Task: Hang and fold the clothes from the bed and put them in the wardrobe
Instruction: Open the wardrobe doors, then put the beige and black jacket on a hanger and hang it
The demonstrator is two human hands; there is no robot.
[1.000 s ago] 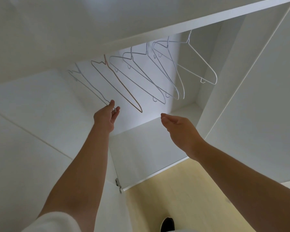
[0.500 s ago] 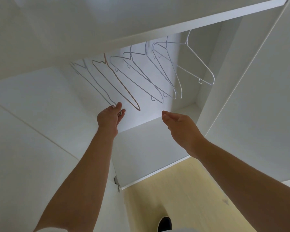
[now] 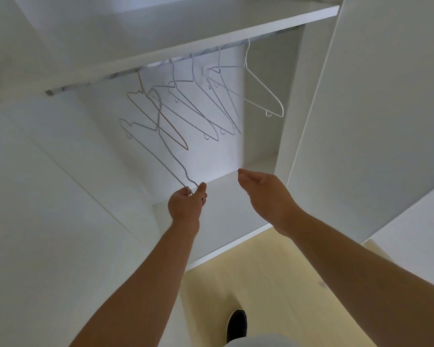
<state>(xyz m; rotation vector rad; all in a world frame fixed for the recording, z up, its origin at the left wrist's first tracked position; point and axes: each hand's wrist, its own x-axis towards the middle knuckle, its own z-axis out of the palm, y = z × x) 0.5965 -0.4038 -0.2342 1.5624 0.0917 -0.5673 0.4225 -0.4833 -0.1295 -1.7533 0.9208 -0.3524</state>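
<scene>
White wire hanger point(image 3: 171, 152) sits pinched at its near corner in my left hand point(image 3: 186, 206) — long axis slanting up-left toward the rail point(image 3: 105, 77) (hook end farthest) — my right hand point(image 3: 268, 196) beside it, fingers point(image 3: 243, 172) relaxed, empty.

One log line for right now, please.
left hand: pinches white hanger end | right hand: open, empty | other hangers: on rail

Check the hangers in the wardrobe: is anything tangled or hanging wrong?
Yes. The white hanger pinched by the left hand looks off the rail and tilted, its hook crossing the copper hanger. Whether the two are snagged I cannot tell. The other hangers hang on the rail.
</scene>
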